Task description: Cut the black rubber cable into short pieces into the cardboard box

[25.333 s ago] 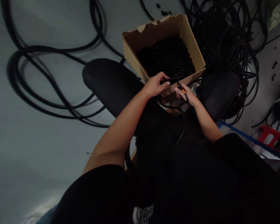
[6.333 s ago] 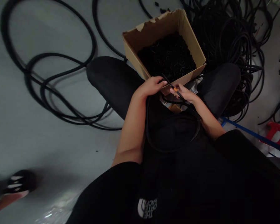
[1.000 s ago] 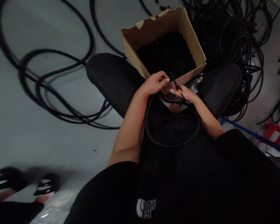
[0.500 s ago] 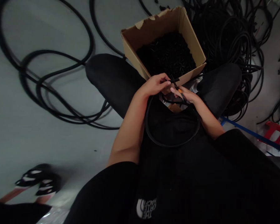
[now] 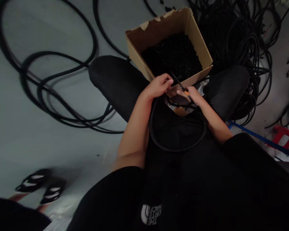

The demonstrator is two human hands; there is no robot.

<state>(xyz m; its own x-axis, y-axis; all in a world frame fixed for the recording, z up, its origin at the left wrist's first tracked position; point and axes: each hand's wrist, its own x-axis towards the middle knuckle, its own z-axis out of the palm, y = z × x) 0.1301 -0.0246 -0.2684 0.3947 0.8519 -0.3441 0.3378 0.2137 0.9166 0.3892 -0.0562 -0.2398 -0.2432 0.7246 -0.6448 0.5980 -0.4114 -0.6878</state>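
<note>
**Our hands meet at a slim black piece, just in front of the cardboard box**

From the head camera, we look down on our lap, with the cardboard box [image 5: 163,30] as our landmark. Its torn-edged flaps open away from us, and it sits just beyond our knees, filled with small black pieces [image 5: 172,54].

Just before the box's near wall, our right hand [image 5: 192,95] pinches a slim black piece [image 5: 181,86] with an orange mark [image 5: 186,92]. Our fingers hide part of it, and it is too small and dark to identify. Our left hand [image 5: 157,86] is curled narrowly beside its upper end, but we cannot tell whether it grips anything.

Nearer us than the box, a black cable loop [image 5: 177,149] lies on our dark clothing, hard to make out against it. To the right of the box is a heaped tangle of black cable [image 5: 233,35], while looser loops of black cable [image 5: 62,57] cross the floor to its left. Further right are a blue bar [image 5: 262,139] and a red object [image 5: 285,136], cut off by the frame. At lower left, well away from the box, are a co-worker's blurred feet in slides [image 5: 36,186].
</note>
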